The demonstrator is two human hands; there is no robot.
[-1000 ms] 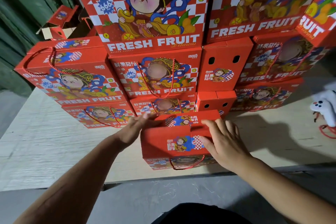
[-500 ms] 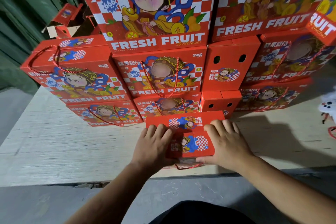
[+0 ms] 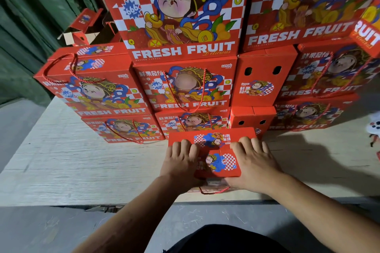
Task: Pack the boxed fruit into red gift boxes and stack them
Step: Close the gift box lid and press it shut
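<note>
A red gift box (image 3: 213,151) sits low in the middle of the frame, on a pale wooden table (image 3: 82,170), close to the table's near edge. Both hands lie on its top flaps. The left hand (image 3: 181,162) lies flat on the left side of the lid, its fingers (image 3: 185,146) straight and side by side, pressing down and holding nothing. The right hand (image 3: 253,162) lies flat on the right side, its fingers pointing up the frame and also straight. Its thumb lies along the near edge of the box. A loop of red rope handle (image 3: 213,191) hangs out below the lid, at the front of the box.

Just behind this box, filling the top and middle of the frame, stands a big stack of red boxes (image 3: 185,88). They show a cartoon figure and the words "FRESH FRUIT" in white. Many have red rope handles hanging down their fronts. Two of them, right of the middle, show plain red ends with dark oval holes. The box under the hands is just in front of the lowest row.

At the upper left, an open box (image 3: 82,31) with its flaps up sits behind the stack, in front of a green curtain (image 3: 30,26). At the right edge a small white thing (image 3: 375,125) lies on the table, too cut off to tell what it is. Grey floor (image 3: 61,230) fills the bottom of the frame.
</note>
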